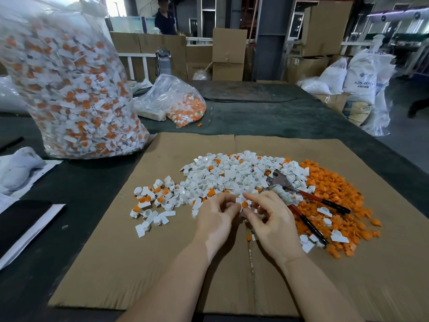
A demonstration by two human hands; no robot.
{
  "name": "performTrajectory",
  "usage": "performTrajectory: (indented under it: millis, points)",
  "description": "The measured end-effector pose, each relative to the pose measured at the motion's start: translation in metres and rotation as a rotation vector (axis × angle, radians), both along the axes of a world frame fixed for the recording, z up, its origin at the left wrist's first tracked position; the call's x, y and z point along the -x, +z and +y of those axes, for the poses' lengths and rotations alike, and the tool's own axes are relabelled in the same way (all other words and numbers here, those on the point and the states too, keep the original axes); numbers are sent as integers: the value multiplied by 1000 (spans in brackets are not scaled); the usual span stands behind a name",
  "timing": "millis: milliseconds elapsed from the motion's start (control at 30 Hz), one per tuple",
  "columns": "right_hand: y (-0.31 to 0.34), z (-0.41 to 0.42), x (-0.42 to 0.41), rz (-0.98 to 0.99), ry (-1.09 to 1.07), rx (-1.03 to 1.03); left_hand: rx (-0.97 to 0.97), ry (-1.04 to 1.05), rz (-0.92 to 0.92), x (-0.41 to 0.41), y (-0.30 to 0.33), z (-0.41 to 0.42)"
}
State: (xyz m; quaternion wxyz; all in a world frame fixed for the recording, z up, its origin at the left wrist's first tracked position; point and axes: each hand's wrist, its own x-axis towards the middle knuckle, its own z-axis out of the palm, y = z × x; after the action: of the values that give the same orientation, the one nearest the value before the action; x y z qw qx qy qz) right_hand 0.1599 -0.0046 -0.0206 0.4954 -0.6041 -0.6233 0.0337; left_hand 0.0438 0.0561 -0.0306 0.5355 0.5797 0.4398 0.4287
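The dark matted table (278, 117) is being crowded at its left by a tall clear sack (76, 89), its thin crinkled film being bulged out by white-and-orange parts. A flat brown cardboard sheet (116, 263), creased down the middle, is being used as the work surface. On it a white heap (232, 175) of hard, glossy plastic clips, each a short ring with a flat tab, is being kept beside an orange heap (332, 189) of small round caps. Pliers (278, 181) with a bare metal head and red-and-black handles are being left lying across the border of the two heaps, touched by neither hand.

Just this side of the white heap, above the cardboard, one white clip (238, 200) is being pinched between the curled fingertips of the left hand (216, 219) and the thumb and forefinger of the right hand (271, 221). An orange cap (244, 204) is being held at its ring; whether seated or only laid against it cannot be told.

By judgement, a cap is being fitted to a clip. A firm, straight squeeze is being called for next, since so small and slick a cap may tilt or slip, and then the finished piece is to be set aside.
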Motion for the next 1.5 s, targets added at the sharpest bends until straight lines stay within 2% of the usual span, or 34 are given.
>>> performTrajectory:
  millis: [267,1100,1167,1267,1333,1400,1500]
  points:
    - [-2,2,-2,-29,0,-1,-64,-1,81,1,2,0]
    - [0,2,0,-96,-36,17,-74,-25,109,1,9,-2]
    - [3,0,-1,-121,-71,2,-55,-17,97,0,10,-1]
    - [9,0,-11,-185,-264,-14,14,-14,32,0,13,-1]
    - [15,1,-24,-217,-436,94,45,-30,13,0,14,0]
    - [23,1,-40,-265,-596,370,65,-34,7,-1,14,1]
    - [33,4,-58,-296,-629,759,108,-11,-25,-3,15,4]
